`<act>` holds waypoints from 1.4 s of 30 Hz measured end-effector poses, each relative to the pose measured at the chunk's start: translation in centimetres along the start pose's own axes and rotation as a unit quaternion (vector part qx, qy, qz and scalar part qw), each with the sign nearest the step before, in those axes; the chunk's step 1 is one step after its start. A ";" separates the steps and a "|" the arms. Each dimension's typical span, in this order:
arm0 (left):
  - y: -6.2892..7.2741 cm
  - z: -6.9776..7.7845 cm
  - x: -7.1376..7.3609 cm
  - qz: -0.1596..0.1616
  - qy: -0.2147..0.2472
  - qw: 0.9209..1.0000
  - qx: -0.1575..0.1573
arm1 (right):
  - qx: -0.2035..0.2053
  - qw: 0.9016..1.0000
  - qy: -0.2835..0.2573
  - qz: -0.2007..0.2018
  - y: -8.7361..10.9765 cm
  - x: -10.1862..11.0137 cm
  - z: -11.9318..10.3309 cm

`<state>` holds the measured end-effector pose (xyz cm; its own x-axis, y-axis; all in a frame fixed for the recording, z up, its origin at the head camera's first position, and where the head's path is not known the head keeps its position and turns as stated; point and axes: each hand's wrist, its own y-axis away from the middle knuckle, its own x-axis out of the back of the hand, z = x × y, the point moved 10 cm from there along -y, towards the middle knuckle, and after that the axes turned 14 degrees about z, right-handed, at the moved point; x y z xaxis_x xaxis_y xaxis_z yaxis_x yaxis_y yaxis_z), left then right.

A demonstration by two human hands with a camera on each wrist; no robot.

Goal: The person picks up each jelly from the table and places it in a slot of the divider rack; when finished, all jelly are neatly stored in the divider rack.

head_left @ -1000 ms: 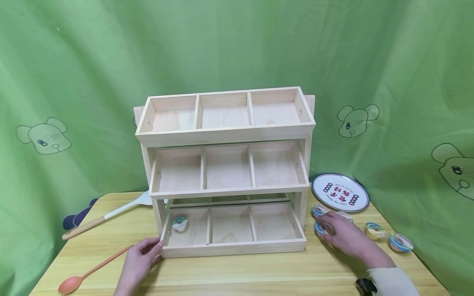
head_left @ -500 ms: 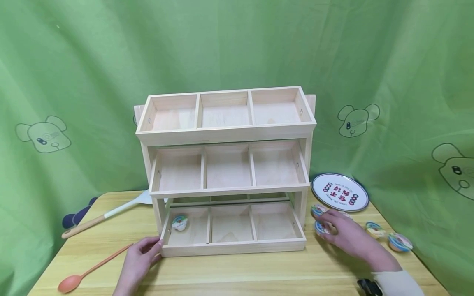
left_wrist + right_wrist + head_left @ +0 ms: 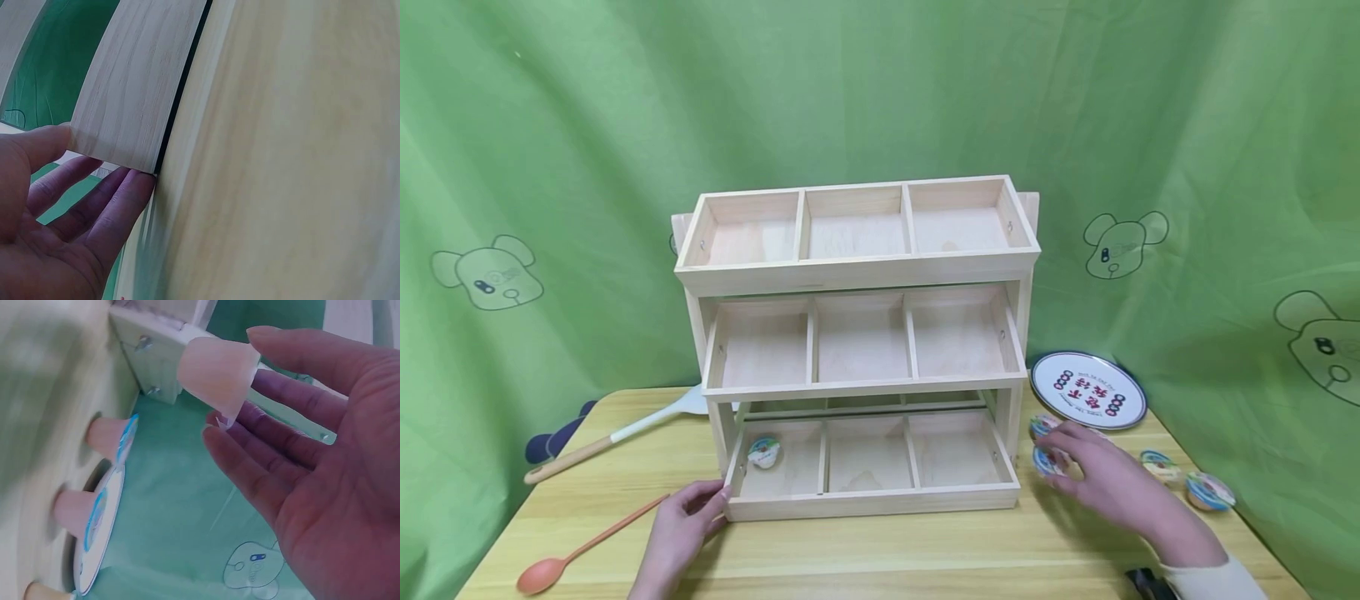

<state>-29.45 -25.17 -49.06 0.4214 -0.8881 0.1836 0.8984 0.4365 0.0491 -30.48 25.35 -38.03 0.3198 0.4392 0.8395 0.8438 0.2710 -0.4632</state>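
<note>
Right wrist view gives me the jelly cup (image 3: 215,372), peach-coloured, its lid side toward the palm: the right hand (image 3: 1101,475) pinches it between thumb and fingertips at the rim, and it looks clear of the table (image 3: 940,554). On the head camera I place it between the wooden three-tier rack (image 3: 853,272) and the table's right edge. A blue-rimmed jelly cup (image 3: 1043,426) stands just behind it, and a yellow jelly cup (image 3: 1161,467) and an orange jelly cup (image 3: 1212,493) stand near the right edge.

My left hand (image 3: 683,525) holds the front left corner of the bottom tray (image 3: 872,505), thumb at the top edge, fingertips at the end below. A white jelly cup (image 3: 763,452) sits in that tray's left compartment.

Near the table's back right corner I see a plate (image 3: 1110,381) with red characters. A white spatula (image 3: 647,422) runs from the rack toward the left edge; nearer the front lies an orange spoon (image 3: 542,575), bowl by that same edge.
</note>
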 end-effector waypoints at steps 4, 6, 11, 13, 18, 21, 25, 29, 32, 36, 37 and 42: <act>-0.1 0.0 0.1 -0.001 -0.002 1.000 0.000 | 0.024 1.000 -0.003 0.015 -0.2 0.6 -1.5; -0.1 -0.1 0.1 -0.001 -0.002 1.000 0.000 | 0.033 0.999 -0.007 0.019 -0.3 0.8 -2.2; -0.2 -0.2 0.1 -0.001 0.000 1.000 0.001 | 0.057 0.998 -0.014 0.028 -0.7 0.8 -3.5; -0.2 -0.2 0.1 -0.001 0.000 1.000 -0.001 | 0.064 0.997 -0.018 0.030 -0.9 0.6 -3.9; -0.2 -0.2 0.1 0.000 0.003 1.000 -0.003 | 0.046 0.998 -0.037 0.010 -1.2 -0.4 -4.5; -0.2 -0.2 0.1 -0.001 0.005 1.000 -0.003 | 0.033 0.999 -0.041 -0.007 -1.4 -1.2 -4.8; -0.2 -0.3 0.1 -0.001 0.006 1.000 -0.003 | 0.037 0.998 -0.040 -0.017 -1.8 -1.9 -5.7; -0.2 -0.3 0.1 -0.002 0.007 1.000 -0.003 | 0.042 0.997 -0.053 -0.021 -2.2 -2.2 -6.5; -0.3 -0.3 0.0 -0.003 0.006 1.000 -0.006 | 0.041 0.996 -0.067 -0.029 -2.4 -2.6 -6.8; -0.3 -0.3 0.0 -0.001 0.003 1.000 -0.008 | 0.043 0.995 -0.076 -0.045 -2.6 -3.5 -7.3; -0.3 -0.3 0.0 -0.002 0.002 1.000 -0.008 | 0.044 0.995 -0.076 -0.048 -2.7 -3.7 -7.4; -0.2 -0.2 0.0 -0.003 0.000 1.000 -0.005 | 0.053 0.994 -0.082 -0.048 -2.9 -3.9 -8.3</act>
<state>-29.63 -25.27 -49.29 0.4158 -0.8908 0.1834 0.9022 0.4294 0.0399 -30.57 15.69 -37.62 0.1581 0.5378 0.8281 0.8141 0.4036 -0.4175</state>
